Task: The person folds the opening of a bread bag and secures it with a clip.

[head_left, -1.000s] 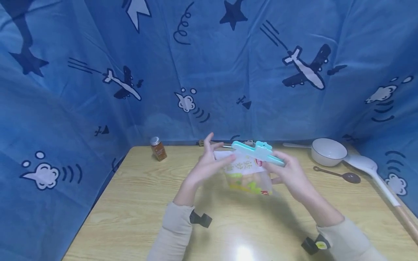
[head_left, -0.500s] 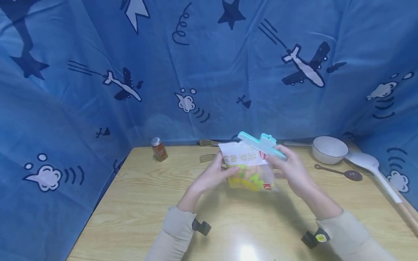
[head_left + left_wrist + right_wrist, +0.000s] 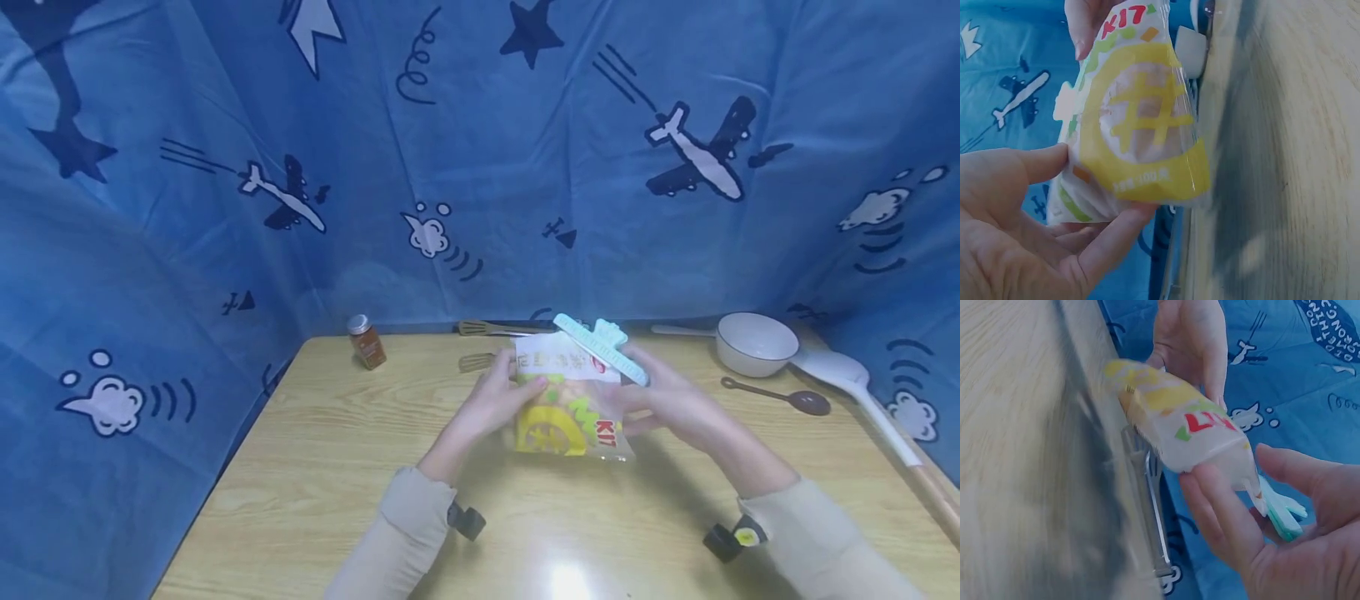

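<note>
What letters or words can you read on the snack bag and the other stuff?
"KIT": red letters on the snack bag, clear in the left wrist view.
Small white print on the bag's yellow band: too blurred to read.
Characters on the bag's white top strip under the blue clip: too blurred to read.
Spice jar: label too small to read.

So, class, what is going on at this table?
A person holds a snack bag above the wooden table with both hands. The left hand grips its left side; the right hand holds the right side by the teal clip on its top. A white bowl sits farther right.
</note>
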Demonstrator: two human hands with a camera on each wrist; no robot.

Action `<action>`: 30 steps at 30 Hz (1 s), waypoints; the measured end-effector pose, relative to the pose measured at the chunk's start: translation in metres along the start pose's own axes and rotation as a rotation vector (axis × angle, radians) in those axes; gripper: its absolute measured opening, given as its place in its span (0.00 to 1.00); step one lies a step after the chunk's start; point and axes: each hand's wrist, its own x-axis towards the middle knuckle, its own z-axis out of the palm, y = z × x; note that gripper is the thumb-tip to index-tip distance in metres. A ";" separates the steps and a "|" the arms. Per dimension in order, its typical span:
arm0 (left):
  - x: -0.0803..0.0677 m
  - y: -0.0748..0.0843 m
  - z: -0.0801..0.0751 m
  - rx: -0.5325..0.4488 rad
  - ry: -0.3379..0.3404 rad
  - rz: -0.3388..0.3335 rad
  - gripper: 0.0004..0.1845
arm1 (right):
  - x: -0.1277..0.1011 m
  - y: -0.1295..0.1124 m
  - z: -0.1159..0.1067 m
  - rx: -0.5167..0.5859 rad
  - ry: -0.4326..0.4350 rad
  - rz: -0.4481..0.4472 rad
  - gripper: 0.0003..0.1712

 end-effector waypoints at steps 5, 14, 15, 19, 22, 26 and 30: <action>0.004 -0.004 0.002 0.017 -0.068 -0.059 0.31 | 0.005 0.012 -0.005 0.045 -0.055 0.042 0.46; 0.009 -0.014 0.005 -0.105 -0.201 -0.161 0.30 | 0.017 0.028 -0.007 0.077 -0.109 0.146 0.61; 0.010 -0.016 0.006 -0.106 -0.210 -0.168 0.31 | 0.018 0.029 -0.007 0.084 -0.111 0.157 0.61; 0.012 -0.019 0.008 -0.104 -0.225 -0.188 0.34 | 0.023 0.035 -0.007 0.081 -0.111 0.180 0.60; 0.013 -0.020 0.010 -0.093 -0.227 -0.199 0.34 | 0.025 0.040 -0.007 0.052 -0.112 0.183 0.59; 0.014 -0.023 0.013 -0.104 -0.242 -0.221 0.33 | 0.027 0.045 -0.006 -0.015 -0.087 0.205 0.57; 0.014 -0.026 0.015 -0.122 -0.260 -0.234 0.34 | 0.026 0.048 -0.004 -0.056 -0.066 0.235 0.57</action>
